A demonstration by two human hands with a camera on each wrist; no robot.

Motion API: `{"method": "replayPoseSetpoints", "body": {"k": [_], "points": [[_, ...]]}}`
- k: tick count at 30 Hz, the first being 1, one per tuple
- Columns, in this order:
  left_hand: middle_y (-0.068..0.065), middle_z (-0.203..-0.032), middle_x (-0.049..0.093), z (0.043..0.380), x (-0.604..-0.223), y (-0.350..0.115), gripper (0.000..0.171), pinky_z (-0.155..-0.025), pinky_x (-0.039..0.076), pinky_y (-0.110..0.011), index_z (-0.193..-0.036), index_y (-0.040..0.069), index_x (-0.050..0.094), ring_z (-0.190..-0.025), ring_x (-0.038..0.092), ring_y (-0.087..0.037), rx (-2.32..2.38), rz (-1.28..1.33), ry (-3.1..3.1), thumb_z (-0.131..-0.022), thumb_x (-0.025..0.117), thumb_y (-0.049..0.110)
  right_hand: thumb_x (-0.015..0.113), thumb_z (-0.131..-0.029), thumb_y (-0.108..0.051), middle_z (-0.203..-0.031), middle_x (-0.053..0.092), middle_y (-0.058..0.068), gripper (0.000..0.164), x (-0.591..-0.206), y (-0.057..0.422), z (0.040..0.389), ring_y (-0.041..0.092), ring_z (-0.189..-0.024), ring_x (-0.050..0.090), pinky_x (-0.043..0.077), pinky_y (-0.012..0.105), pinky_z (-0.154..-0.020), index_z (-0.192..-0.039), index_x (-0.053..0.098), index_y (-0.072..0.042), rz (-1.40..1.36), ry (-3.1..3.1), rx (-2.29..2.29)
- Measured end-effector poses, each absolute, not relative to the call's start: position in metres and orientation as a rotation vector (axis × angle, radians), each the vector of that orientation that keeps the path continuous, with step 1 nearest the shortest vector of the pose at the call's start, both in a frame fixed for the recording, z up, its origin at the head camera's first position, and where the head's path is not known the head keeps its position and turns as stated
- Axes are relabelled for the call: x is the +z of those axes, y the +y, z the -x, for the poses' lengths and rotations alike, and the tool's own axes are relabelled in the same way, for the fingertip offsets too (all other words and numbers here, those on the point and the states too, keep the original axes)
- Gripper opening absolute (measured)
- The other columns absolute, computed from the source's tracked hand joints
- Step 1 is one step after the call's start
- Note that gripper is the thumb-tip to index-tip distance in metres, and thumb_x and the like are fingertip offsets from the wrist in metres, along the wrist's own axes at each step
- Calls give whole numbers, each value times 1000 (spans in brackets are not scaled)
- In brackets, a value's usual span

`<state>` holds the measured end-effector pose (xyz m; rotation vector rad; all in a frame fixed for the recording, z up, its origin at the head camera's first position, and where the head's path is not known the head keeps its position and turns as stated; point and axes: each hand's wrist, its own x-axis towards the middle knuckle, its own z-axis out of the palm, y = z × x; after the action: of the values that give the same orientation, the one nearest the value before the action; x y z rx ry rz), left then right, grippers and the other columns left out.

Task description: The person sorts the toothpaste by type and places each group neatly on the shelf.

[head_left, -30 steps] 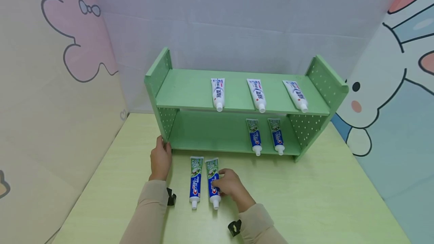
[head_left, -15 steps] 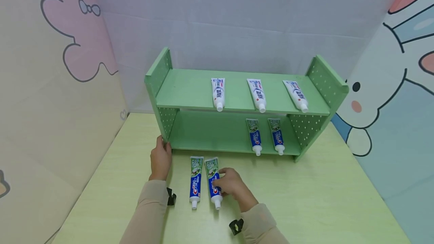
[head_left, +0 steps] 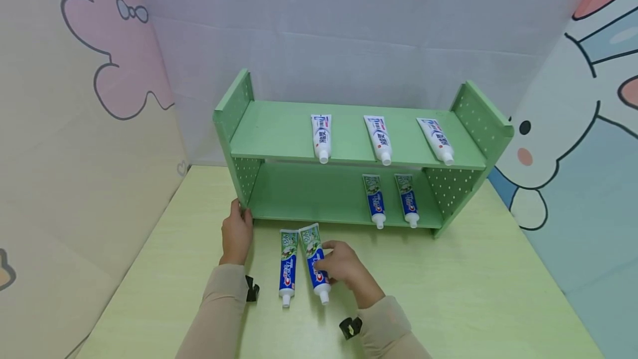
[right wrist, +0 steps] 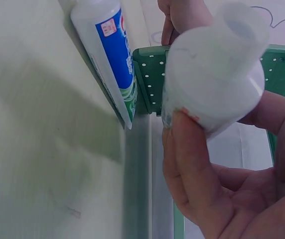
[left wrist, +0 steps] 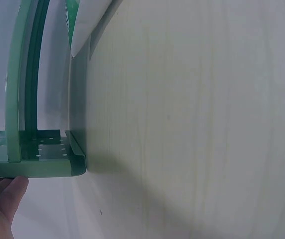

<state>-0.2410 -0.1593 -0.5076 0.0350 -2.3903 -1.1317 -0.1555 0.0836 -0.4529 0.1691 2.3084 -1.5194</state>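
My right hand (head_left: 343, 263) pinches a green-and-blue toothpaste tube (head_left: 314, 256) by its sides, low over the table in front of the shelf. Its white cap end (right wrist: 217, 74) fills the middle of the right wrist view, with fingers (right wrist: 195, 154) and thumb on either side. Just left of it a matching toothpaste tube (head_left: 287, 265) lies on the table, cap toward me. My left hand (head_left: 236, 236) grips the lower left end of the green two-tier shelf (head_left: 299, 190); in the left wrist view fingertips (left wrist: 14, 191) lie against the side panel's edge.
On the upper tier lie three white toothpaste tubes (head_left: 377, 138), spaced apart. Two green-and-blue tubes (head_left: 375, 199) rest toward the right of the lower tier, caps at the front edge. The pale table (head_left: 473, 292) extends in front; cartoon-printed walls (head_left: 563, 143) stand around it.
The tube in my right hand has tilted, its cap end swinging right and its far end rising slightly toward the shelf. My right hand has shifted a little right; my left stays put.
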Motion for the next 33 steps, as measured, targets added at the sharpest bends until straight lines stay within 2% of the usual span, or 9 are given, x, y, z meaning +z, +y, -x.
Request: {"method": "replayPoseSetpoints", "body": {"k": [12, 23, 33], "points": [[-29, -98, 66, 240, -505, -160, 31, -60, 49, -50, -131, 0, 47, -73, 66, -37, -1156, -63, -2435, -102, 50, 9, 70, -85, -1, -90, 63, 13, 57, -444, 92, 166, 23, -69, 63, 54, 37, -57, -135, 46, 10, -123, 2330, -1528], [-28, -97, 66, 240, -505, -160, 32, -60, 49, -50, -133, 0, 46, -71, 65, -36, -1156, -64, -2439, -102, 50, 9, 68, -87, 0, -95, 63, 17, 58, -441, 98, 186, 26, -75, 65, 55, 39, -62, -138, 42, 11, -148, 2310, -1559], [-28, -97, 66, 240, -503, -159, 32, -61, 49, -50, -132, -1, 46, -73, 65, -36, -1147, -77, -2435, -102, 51, 8, 68, -89, -2, -102, 63, 20, 57, -436, 100, 200, 27, -75, 65, 55, 38, -63, -140, 43, 7, -197, 2327, -1550]]}}
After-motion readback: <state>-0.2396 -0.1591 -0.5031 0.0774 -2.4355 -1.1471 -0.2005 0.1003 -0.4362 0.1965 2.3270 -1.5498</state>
